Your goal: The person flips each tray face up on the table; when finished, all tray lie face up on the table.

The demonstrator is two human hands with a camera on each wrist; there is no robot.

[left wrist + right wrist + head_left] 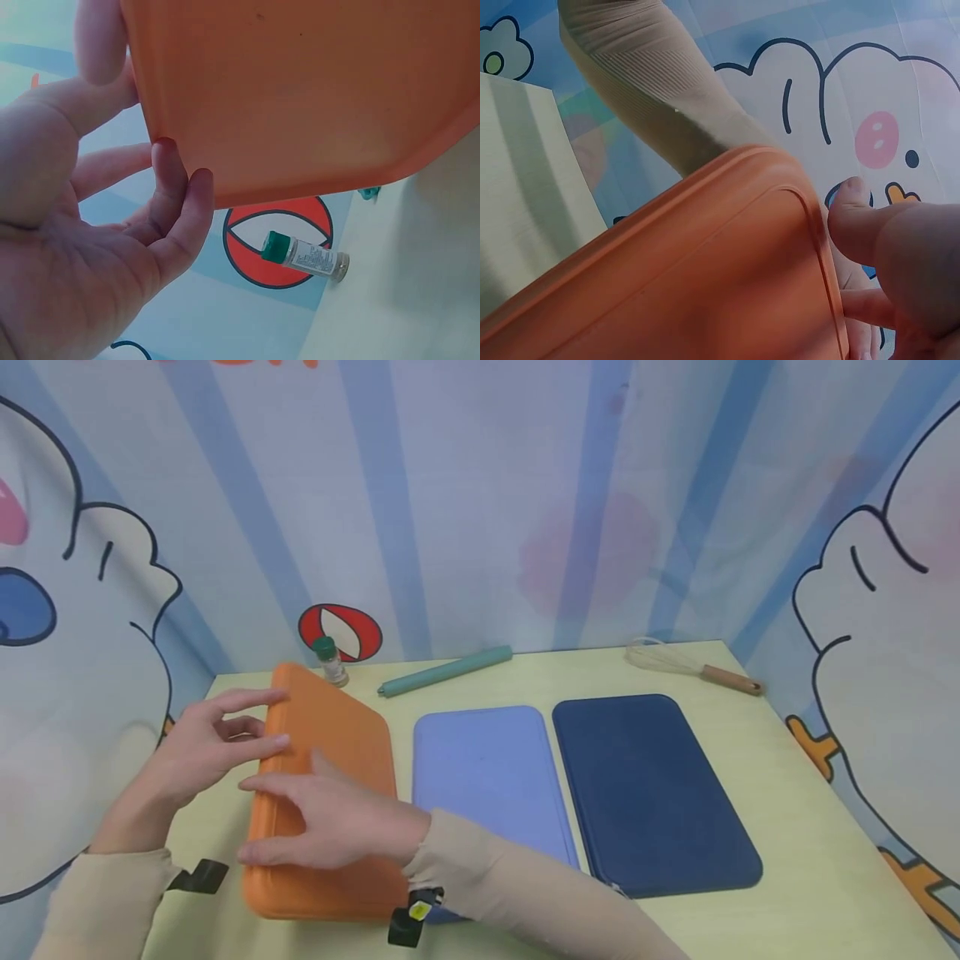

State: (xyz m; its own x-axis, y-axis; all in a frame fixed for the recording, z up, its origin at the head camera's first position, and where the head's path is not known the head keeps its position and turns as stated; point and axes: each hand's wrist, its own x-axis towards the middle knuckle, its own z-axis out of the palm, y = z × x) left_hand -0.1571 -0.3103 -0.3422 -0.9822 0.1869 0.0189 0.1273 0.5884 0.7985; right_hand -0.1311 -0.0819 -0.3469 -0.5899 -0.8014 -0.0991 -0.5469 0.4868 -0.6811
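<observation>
An orange tray (341, 735) stands tilted on the left of the table, its left edge raised and its right side lower. My left hand (202, 739) holds that raised edge; in the left wrist view its fingertips (196, 196) curl onto the rim. Reaching across the tray's face, my right hand (337, 818) grips the same edge lower down, with its thumb (851, 217) showing beside the rim in the right wrist view. A light blue tray (480, 760) lies flat to the right, partly hidden by my right forearm. Beside it lies a navy tray (652, 793).
Behind the orange tray stands a small green-capped jar (331, 662). A teal rod (446, 671) lies along the back of the table. At the back right is a whisk (693, 668) with a wooden handle. Printed cloth walls (480, 510) enclose the table's back and sides.
</observation>
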